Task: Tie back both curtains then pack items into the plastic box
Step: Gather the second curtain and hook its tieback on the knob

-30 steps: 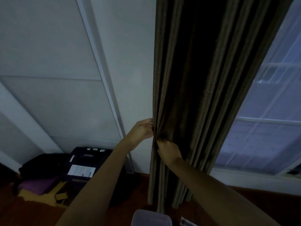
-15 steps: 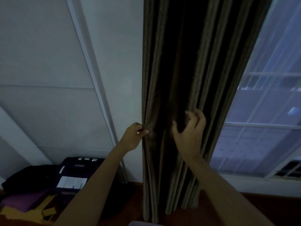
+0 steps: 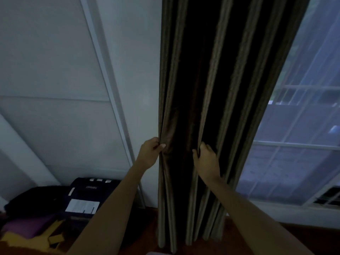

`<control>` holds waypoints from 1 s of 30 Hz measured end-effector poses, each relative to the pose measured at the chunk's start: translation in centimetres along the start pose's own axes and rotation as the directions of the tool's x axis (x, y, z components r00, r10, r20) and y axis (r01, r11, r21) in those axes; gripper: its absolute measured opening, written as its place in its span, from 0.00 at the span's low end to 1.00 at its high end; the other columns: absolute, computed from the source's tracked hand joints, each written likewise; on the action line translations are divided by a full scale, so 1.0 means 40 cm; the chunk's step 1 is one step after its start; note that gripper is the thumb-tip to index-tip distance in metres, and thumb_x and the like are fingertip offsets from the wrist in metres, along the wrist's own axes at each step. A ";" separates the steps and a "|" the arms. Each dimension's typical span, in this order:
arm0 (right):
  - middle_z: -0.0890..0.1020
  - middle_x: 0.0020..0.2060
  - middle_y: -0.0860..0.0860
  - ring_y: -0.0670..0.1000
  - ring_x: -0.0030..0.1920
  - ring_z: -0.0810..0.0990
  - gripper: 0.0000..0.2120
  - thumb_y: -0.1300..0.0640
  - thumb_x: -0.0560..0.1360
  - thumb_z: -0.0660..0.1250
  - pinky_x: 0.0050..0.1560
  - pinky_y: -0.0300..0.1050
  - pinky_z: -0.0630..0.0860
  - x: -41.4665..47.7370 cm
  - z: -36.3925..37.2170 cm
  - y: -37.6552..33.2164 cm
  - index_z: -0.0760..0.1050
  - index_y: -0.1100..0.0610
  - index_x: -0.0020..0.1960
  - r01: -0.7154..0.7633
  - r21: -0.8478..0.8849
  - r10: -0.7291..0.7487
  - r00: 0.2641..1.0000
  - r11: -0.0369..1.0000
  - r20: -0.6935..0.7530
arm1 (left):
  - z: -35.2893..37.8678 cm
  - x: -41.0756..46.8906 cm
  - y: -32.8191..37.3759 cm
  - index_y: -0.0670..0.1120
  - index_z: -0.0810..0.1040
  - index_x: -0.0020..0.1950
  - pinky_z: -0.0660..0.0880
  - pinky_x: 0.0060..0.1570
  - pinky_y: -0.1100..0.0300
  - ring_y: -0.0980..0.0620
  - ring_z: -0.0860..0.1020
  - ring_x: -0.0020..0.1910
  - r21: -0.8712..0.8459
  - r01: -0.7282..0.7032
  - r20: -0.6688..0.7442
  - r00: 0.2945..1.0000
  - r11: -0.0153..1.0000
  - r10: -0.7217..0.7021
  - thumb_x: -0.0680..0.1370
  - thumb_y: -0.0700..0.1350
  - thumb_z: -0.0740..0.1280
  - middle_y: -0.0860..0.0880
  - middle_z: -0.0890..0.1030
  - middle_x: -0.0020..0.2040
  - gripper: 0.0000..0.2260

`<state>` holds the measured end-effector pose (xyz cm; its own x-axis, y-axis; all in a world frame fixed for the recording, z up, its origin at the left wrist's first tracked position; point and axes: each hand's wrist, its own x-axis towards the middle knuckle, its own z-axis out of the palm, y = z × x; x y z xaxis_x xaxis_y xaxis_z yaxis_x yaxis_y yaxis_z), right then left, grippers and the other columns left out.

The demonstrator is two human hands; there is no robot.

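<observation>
A dark brown curtain [image 3: 211, 80] hangs in bunched folds down the middle of the head view, reaching the floor. My left hand [image 3: 150, 153] pinches the curtain's left edge at about waist height. My right hand [image 3: 207, 158] is closed around a fold nearer the middle of the curtain, level with the left hand. No tie-back is visible. A pale sliver of the plastic box [image 3: 153, 253] shows at the bottom edge.
A window [image 3: 298, 144] with pale frames is to the right of the curtain. A white wall [image 3: 128, 70] stands to the left. On the floor at lower left lie a dark suitcase [image 3: 88, 197] with a white paper, a black bag [image 3: 35, 199] and purple and yellow items [image 3: 27, 234].
My right hand went from open fingers spread on the folds to closed on a fold. The left hand stayed on the curtain's left edge. The view shifted slightly.
</observation>
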<state>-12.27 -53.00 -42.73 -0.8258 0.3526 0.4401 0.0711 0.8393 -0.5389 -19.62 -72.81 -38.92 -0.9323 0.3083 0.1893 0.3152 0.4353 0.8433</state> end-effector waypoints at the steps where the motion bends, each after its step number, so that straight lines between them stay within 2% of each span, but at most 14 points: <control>1: 0.79 0.46 0.55 0.57 0.42 0.81 0.09 0.54 0.79 0.61 0.40 0.52 0.80 -0.014 0.012 0.008 0.73 0.59 0.54 0.000 -0.027 0.002 0.997 1.000 0.071 | 0.008 0.002 0.006 0.42 0.74 0.41 0.68 0.35 0.68 0.51 0.76 0.37 0.046 -0.015 0.004 1.000 0.999 0.015 0.78 0.41 0.66 0.45 0.79 0.38 0.07; 2: 0.79 0.49 0.55 0.57 0.44 0.81 0.10 0.56 0.79 0.61 0.41 0.51 0.80 -0.028 0.022 0.012 0.73 0.58 0.57 0.005 -0.057 0.002 0.992 0.998 0.125 | 0.016 0.004 0.004 0.41 0.75 0.41 0.69 0.35 0.67 0.50 0.76 0.37 0.069 -0.024 0.014 1.000 0.997 0.023 0.78 0.41 0.65 0.45 0.79 0.38 0.07; 5: 0.80 0.52 0.56 0.56 0.47 0.82 0.15 0.61 0.78 0.61 0.43 0.47 0.78 -0.060 0.048 0.013 0.72 0.59 0.63 0.036 -0.097 -0.014 0.975 0.995 0.220 | 0.043 0.008 -0.015 0.37 0.78 0.45 0.78 0.47 0.51 0.43 0.80 0.42 0.027 -0.001 0.073 0.997 1.000 -0.001 0.79 0.40 0.63 0.41 0.82 0.42 0.08; 8: 0.81 0.52 0.57 0.56 0.48 0.82 0.17 0.63 0.78 0.59 0.45 0.45 0.77 -0.082 0.067 0.002 0.71 0.59 0.66 0.092 -0.151 -0.035 0.939 0.984 0.342 | 0.067 0.008 -0.025 0.41 0.79 0.47 0.77 0.54 0.43 0.42 0.81 0.48 -0.058 0.051 0.124 0.991 0.997 -0.044 0.80 0.41 0.62 0.41 0.82 0.47 0.08; 11: 0.80 0.53 0.57 0.56 0.50 0.81 0.18 0.64 0.78 0.58 0.47 0.47 0.79 -0.100 0.085 0.010 0.69 0.59 0.68 0.135 -0.187 -0.045 0.907 0.973 0.419 | 0.086 -0.005 -0.021 0.45 0.82 0.46 0.74 0.60 0.42 0.41 0.80 0.52 -0.203 0.134 0.184 0.978 0.970 -0.097 0.79 0.45 0.62 0.42 0.83 0.49 0.10; 15: 0.81 0.54 0.57 0.56 0.50 0.81 0.18 0.65 0.78 0.59 0.46 0.48 0.80 -0.118 0.101 0.010 0.71 0.59 0.67 0.211 -0.227 -0.104 0.907 0.951 0.408 | 0.095 -0.032 -0.003 0.37 0.80 0.53 0.72 0.63 0.44 0.42 0.79 0.54 -0.305 0.207 0.241 0.961 0.930 -0.135 0.82 0.41 0.59 0.38 0.81 0.53 0.12; 19: 0.84 0.43 0.57 0.55 0.38 0.84 0.15 0.66 0.72 0.68 0.32 0.46 0.80 -0.140 0.117 0.006 0.77 0.60 0.59 0.271 -0.301 -0.138 0.907 0.914 0.398 | 0.098 -0.045 0.001 0.35 0.79 0.56 0.72 0.63 0.45 0.44 0.79 0.54 -0.334 0.194 0.248 0.962 0.923 -0.112 0.82 0.41 0.58 0.36 0.80 0.55 0.13; 22: 0.83 0.40 0.56 0.54 0.34 0.83 0.14 0.66 0.71 0.70 0.29 0.45 0.80 -0.148 0.122 -0.005 0.78 0.61 0.56 0.284 -0.307 -0.130 0.890 0.908 0.438 | 0.103 -0.052 -0.004 0.36 0.79 0.54 0.73 0.61 0.45 0.41 0.79 0.54 -0.258 0.155 0.235 0.967 0.954 -0.094 0.79 0.46 0.61 0.38 0.81 0.53 0.15; 25: 0.81 0.30 0.54 0.50 0.24 0.78 0.14 0.65 0.61 0.80 0.21 0.40 0.75 -0.142 0.139 -0.002 0.80 0.59 0.45 0.227 -0.273 -0.080 0.884 0.935 0.460 | 0.119 -0.067 0.009 0.36 0.78 0.51 0.74 0.52 0.59 0.47 0.80 0.47 -0.199 0.104 0.225 0.973 0.974 -0.058 0.75 0.42 0.63 0.39 0.82 0.49 0.11; 26: 0.81 0.31 0.54 0.50 0.26 0.79 0.14 0.64 0.62 0.80 0.23 0.41 0.77 -0.142 0.136 -0.006 0.80 0.59 0.46 0.194 -0.276 -0.050 0.889 0.941 0.455 | 0.127 -0.072 0.014 0.37 0.78 0.51 0.75 0.48 0.64 0.51 0.80 0.45 -0.169 0.078 0.207 0.977 0.983 -0.042 0.76 0.41 0.65 0.41 0.83 0.48 0.09; 27: 0.83 0.38 0.55 0.51 0.33 0.82 0.13 0.62 0.68 0.76 0.31 0.43 0.80 -0.146 0.134 -0.007 0.79 0.60 0.52 0.179 -0.259 -0.038 0.882 0.949 0.470 | 0.134 -0.080 0.021 0.39 0.78 0.52 0.75 0.45 0.68 0.54 0.80 0.43 -0.130 0.030 0.176 0.984 0.991 -0.007 0.77 0.41 0.66 0.45 0.83 0.47 0.07; 28: 0.82 0.48 0.57 0.55 0.44 0.83 0.12 0.61 0.76 0.68 0.43 0.47 0.81 -0.150 0.134 -0.011 0.76 0.61 0.59 0.168 -0.229 -0.048 0.891 0.959 0.452 | 0.143 -0.086 0.024 0.40 0.78 0.52 0.75 0.43 0.70 0.58 0.80 0.41 -0.077 -0.032 0.133 0.990 0.997 0.042 0.78 0.42 0.67 0.49 0.83 0.46 0.07; 29: 0.79 0.55 0.59 0.59 0.53 0.80 0.14 0.61 0.80 0.59 0.52 0.50 0.78 -0.153 0.132 -0.014 0.72 0.61 0.64 0.105 -0.203 0.005 0.880 0.974 0.476 | 0.150 -0.088 0.021 0.40 0.78 0.51 0.75 0.41 0.70 0.58 0.79 0.39 -0.016 -0.092 0.090 0.992 0.996 0.093 0.78 0.42 0.66 0.49 0.82 0.45 0.06; 30: 0.76 0.59 0.60 0.61 0.58 0.77 0.15 0.60 0.81 0.55 0.56 0.52 0.74 -0.160 0.135 -0.009 0.70 0.61 0.66 0.101 -0.195 0.009 0.869 0.976 0.494 | 0.156 -0.089 0.017 0.39 0.77 0.49 0.74 0.38 0.69 0.56 0.77 0.37 0.037 -0.138 0.054 0.989 0.990 0.136 0.80 0.41 0.64 0.47 0.81 0.43 0.06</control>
<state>-10.03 -57.81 -49.23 -0.9937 0.1094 0.0233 0.0950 0.9351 -0.3415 -14.99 -68.31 -42.15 -0.8699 0.4095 0.2748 0.4471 0.4197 0.7899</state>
